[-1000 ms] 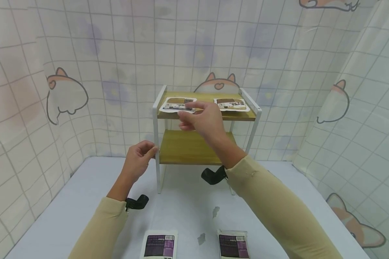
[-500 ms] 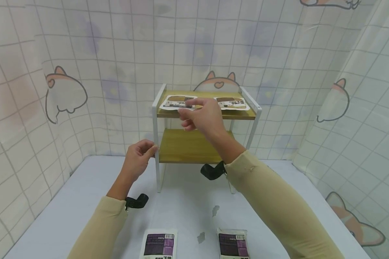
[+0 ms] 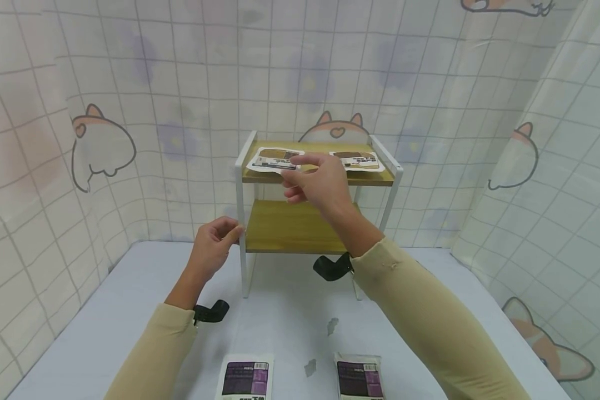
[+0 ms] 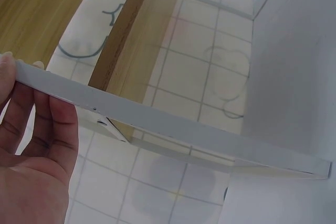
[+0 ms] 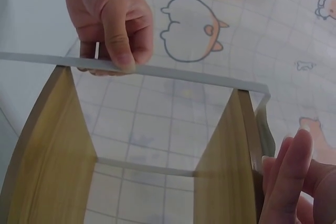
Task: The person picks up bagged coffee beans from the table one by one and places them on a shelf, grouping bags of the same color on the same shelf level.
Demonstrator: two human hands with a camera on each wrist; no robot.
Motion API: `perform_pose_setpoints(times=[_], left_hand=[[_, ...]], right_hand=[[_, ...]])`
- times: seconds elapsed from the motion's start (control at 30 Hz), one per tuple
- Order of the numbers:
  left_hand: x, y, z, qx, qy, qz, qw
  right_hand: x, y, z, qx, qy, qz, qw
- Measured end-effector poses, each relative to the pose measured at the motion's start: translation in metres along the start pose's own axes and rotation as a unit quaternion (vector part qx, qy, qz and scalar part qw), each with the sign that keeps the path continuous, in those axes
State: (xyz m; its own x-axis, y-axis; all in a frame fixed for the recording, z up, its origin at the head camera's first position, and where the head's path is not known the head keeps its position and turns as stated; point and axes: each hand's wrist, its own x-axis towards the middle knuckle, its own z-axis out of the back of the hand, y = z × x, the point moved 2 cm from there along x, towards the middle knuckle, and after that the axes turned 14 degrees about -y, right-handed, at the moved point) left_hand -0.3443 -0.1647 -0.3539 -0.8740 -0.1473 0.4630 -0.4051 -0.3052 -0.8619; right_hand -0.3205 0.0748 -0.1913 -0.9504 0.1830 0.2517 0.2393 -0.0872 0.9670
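In the head view, my left hand [image 3: 215,244] pinches the white left front post [image 3: 241,244] of a small two-tier shelf, and the left wrist view shows thumb and fingers on either side of that post [image 4: 173,121]. My right hand [image 3: 325,180] hovers at the front edge of the upper wooden board [image 3: 315,149], its thumb and index finger apart. Just beyond those fingertips a flat white-edged packet [image 3: 274,159] lies on the board's left half. Another such packet [image 3: 362,161] lies at the right, partly covered by my right hand. Whether the fingertips touch the left packet is hidden.
The lower wooden board [image 3: 290,228] sits beneath the upper one. Two purple-labelled packets, one left [image 3: 245,379] and one right [image 3: 360,379], lie on the white table [image 3: 290,311] near me. A grid-patterned curtain [image 3: 190,66] surrounds the table.
My right hand has drawn slightly to the right, away from the left packet, which stays on the upper board. My left hand keeps its place on the post.
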Motion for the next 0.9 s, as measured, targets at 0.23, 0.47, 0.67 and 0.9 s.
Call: perform_pose_setpoints(times=[0.23,0.47,0.67,0.9], left_hand=[[-0.002,0.002,0.002,0.004,-0.002,0.004,1.0000],[-0.003,0.004,0.001,0.007,-0.001,0.006,1.0000],[-0.003,0.005,0.001,0.005,-0.001,0.003,1.0000],[0.000,0.001,0.000,-0.015,0.002,-0.007,0.9999]], right_hand=[[0.000,-0.001,0.001,0.008,-0.002,-0.007,1.000],[-0.001,-0.003,0.002,0.010,-0.003,-0.013,1.000],[-0.003,-0.010,0.007,0.024,-0.013,0.001,1.000],[-0.019,-0.020,0.021,0.037,-0.027,0.034,0.998]])
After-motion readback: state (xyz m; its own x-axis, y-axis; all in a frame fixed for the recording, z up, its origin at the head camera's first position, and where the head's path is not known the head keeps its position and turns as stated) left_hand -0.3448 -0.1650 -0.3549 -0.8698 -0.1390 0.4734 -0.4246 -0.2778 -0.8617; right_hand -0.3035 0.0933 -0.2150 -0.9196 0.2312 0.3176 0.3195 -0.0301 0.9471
